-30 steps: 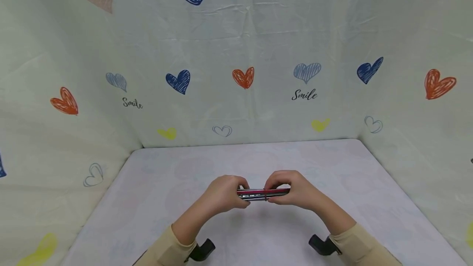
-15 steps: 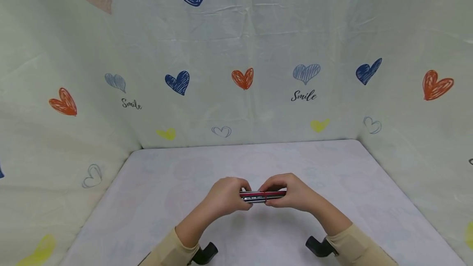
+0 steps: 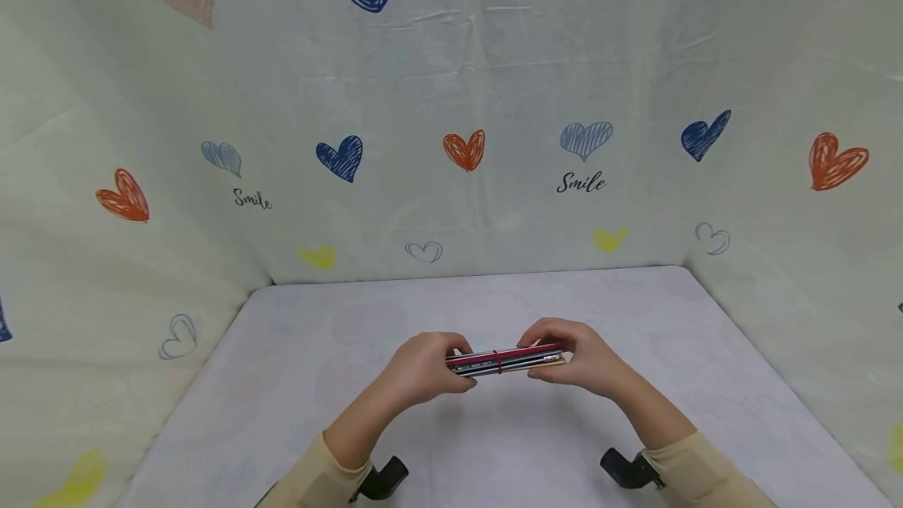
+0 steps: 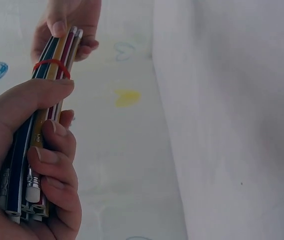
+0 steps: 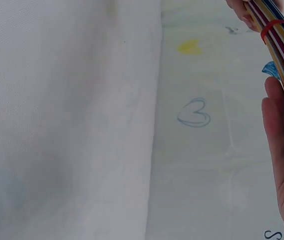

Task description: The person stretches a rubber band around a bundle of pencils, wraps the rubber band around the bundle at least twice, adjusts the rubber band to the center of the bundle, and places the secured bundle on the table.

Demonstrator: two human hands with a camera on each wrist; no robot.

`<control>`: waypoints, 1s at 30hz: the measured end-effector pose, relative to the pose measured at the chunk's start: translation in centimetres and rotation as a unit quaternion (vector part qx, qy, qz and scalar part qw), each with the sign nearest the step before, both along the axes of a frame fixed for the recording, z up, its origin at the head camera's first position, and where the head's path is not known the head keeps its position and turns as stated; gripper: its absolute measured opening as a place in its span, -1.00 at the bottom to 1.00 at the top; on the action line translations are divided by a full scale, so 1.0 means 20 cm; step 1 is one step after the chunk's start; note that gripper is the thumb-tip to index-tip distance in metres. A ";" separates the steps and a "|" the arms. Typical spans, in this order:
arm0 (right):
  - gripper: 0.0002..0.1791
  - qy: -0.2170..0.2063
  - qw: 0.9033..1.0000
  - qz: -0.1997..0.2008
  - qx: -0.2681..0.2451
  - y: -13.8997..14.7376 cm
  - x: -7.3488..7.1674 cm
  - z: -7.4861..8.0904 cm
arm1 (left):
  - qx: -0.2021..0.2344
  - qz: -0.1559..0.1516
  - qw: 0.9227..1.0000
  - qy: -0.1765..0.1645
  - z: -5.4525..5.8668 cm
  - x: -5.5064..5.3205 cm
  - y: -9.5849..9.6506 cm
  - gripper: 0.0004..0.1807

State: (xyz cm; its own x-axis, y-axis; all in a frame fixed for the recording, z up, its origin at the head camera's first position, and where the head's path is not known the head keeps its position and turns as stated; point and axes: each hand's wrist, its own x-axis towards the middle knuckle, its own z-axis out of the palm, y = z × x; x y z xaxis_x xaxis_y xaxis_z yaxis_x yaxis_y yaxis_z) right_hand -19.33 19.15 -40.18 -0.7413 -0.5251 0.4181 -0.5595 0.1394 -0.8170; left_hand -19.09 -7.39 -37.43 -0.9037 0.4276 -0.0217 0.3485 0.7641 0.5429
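A bundle of striped pencils [image 3: 483, 364], dark, red and gold, is bound by a thin red rubber band [image 4: 52, 63]. It is held above the table, its right end tilted slightly up in the head view. My left hand [image 3: 422, 369] grips one end, the thumb over the top and the fingers curled round in the left wrist view. At the other end my right hand [image 3: 589, 359] holds the pencils between thumb and fingers. White erasers [image 4: 33, 194] show at both ends of the bundle. In the right wrist view the bundle [image 5: 281, 52] is partly cut off.
A white table [image 3: 339, 445] lies below the hands. Pale curtains [image 3: 409, 85] printed with hearts and "Smile" stand along its back and sides. Black wrist-mounted devices [image 3: 381, 478] stick out from the sleeves.
Both hands first draw closer together, then the right hand shifts right and up. More of the pencils now shows between the hands, and the bundle has gone from level to slightly tilted.
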 end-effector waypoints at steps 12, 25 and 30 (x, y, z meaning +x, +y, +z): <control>-0.64 -0.054 0.994 -0.049 -0.084 0.06 -0.02 -0.09 | 0.099 -0.028 0.993 -0.057 -0.03 -0.06 -0.11 -0.59; -0.58 -0.168 0.975 -0.125 -0.072 0.06 -0.09 -0.16 | 0.203 0.018 0.974 -0.096 -0.11 -0.15 -0.22 -0.60; -0.59 -0.210 0.967 -0.133 -0.058 0.05 -0.14 -0.24 | 0.173 0.047 0.980 -0.092 -0.17 -0.19 -0.23 -0.65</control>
